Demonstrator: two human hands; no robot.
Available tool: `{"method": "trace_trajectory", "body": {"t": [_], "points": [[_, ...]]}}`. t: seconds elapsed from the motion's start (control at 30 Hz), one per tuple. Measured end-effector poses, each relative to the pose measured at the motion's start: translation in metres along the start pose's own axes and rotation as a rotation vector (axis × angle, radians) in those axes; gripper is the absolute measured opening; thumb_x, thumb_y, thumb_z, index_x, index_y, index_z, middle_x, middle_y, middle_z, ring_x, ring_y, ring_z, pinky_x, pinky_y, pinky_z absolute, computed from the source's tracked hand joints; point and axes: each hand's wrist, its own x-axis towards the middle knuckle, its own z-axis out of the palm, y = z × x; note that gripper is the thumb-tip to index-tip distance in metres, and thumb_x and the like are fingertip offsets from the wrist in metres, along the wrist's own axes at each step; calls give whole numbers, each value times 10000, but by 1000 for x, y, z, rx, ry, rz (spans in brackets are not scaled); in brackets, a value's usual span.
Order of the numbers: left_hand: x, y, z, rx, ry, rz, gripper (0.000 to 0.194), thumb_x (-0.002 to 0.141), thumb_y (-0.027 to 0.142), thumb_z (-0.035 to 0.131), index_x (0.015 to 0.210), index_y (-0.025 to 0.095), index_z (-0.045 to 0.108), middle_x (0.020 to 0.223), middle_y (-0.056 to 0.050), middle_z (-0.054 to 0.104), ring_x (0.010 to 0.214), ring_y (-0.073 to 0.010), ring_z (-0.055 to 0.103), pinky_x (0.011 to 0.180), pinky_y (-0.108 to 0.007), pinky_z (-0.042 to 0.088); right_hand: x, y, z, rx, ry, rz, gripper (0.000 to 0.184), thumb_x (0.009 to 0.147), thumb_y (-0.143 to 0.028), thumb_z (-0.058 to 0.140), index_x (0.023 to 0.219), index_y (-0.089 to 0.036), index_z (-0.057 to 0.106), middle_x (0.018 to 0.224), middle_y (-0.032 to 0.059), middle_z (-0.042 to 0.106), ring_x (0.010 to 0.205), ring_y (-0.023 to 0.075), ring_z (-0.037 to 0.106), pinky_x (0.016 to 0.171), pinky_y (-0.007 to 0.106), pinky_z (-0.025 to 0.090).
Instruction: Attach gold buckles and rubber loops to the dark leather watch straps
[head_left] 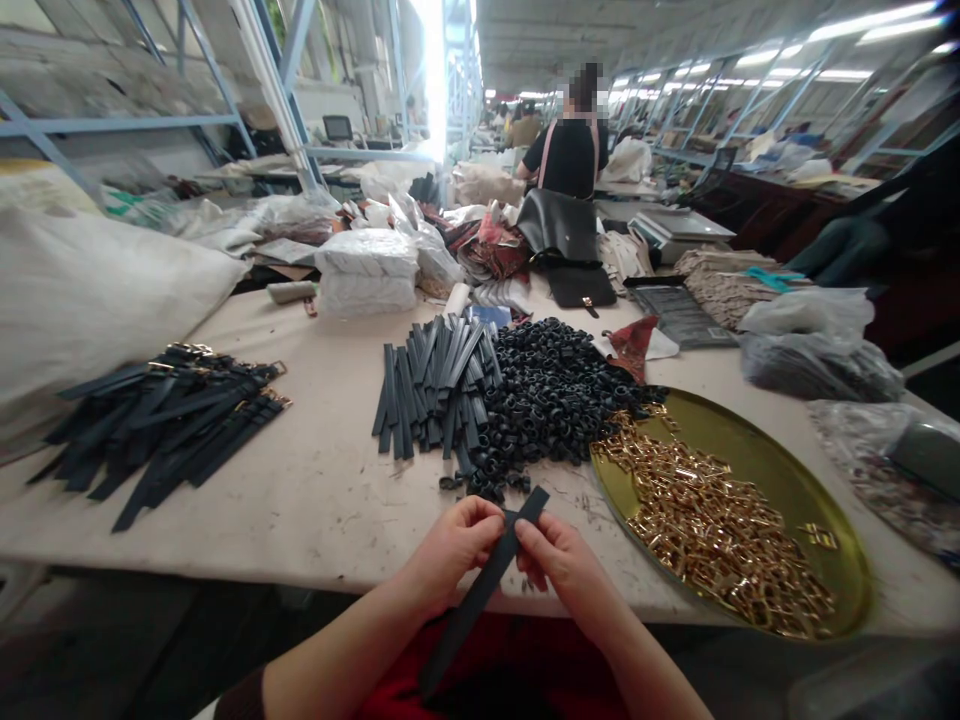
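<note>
A long flat black strap point(480, 590) slants between my hands, its upper end above the table edge and its lower end over my lap. My right hand point(559, 560) is closed, with thumb and fingers pinching the strap near its top. On the other side, my left hand point(461, 545) is closed at the strap's edge. A small dark bit shows at its fingertips; whether it is a fold of the strap or a loop is hidden. Just beyond lie a heap of small black loops point(562, 390) and a pile of short black straps point(435, 385).
At right, a round golden tray point(832, 520) holds many gold buckles point(720, 520). Straps with gold buckles point(165, 420) are piled at left beside a white sack point(97, 270). Farther back are a plastic-wrapped bundle point(367, 270), a black bag point(562, 240) and a person point(570, 155).
</note>
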Motion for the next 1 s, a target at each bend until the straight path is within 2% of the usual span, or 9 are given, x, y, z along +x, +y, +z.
{"method": "trace_trajectory", "body": {"t": [0.13,0.2,0.27,0.37,0.47,0.6,0.73,0.9,1.0], "points": [[-7,6,2,-86,-74,-25,287,707,400,563,819,161,450,670,22,550,539,-76,511,496,-186,404,10,-7,-8,-118,34,-50,385,725,-560,482,652,-185,439,470,-65,446,395,64,384,390,199,284],[-9,6,1,-89,-80,-37,276,680,354,587,811,162,438,643,34,536,497,-65,495,470,-179,401,16,-7,-12,-206,55,-96,392,783,-550,388,640,-190,445,464,-49,450,410,83,403,408,217,304],[-8,6,-2,-90,-39,-59,212,661,263,565,793,167,429,590,55,502,449,-56,466,422,-163,376,24,-6,-18,-397,179,-209,395,831,-499,310,660,-188,483,503,-21,486,461,108,443,462,241,339],[-6,5,-5,-110,8,-107,153,641,178,497,772,177,418,545,67,475,425,-58,457,398,-153,365,39,-6,-26,-820,380,-380,242,817,-372,402,836,-190,560,723,36,589,654,162,535,601,280,383],[-6,4,-8,-128,14,-136,144,643,171,480,770,181,415,545,64,479,426,-60,461,392,-150,367,52,-7,-27,-1137,388,-389,197,777,-252,464,939,-194,559,869,72,597,746,191,557,649,293,385],[-7,2,-10,-146,22,-147,159,631,168,478,773,182,409,573,56,484,435,-62,468,390,-149,363,59,-5,-32,-1258,359,-361,168,756,-161,450,876,-185,566,843,82,599,760,200,560,668,300,389],[-11,0,-8,-162,-19,-165,226,596,159,493,816,173,443,688,23,543,478,-60,497,411,-150,368,51,-5,-48,-1008,396,-397,236,743,-174,445,935,-167,580,886,87,603,817,206,548,742,335,401],[-15,6,7,24,-136,-94,249,691,269,470,923,180,473,661,34,562,413,-45,436,374,-144,291,16,-5,-54,-136,180,-131,357,748,-391,505,1033,-183,557,818,33,618,672,138,546,634,283,434],[-12,6,17,250,-163,58,251,774,404,397,810,168,472,541,51,506,367,-48,386,363,-155,271,-2,-4,-49,149,141,-77,380,718,-421,570,1018,-188,559,819,23,631,628,101,535,622,251,431]]}}
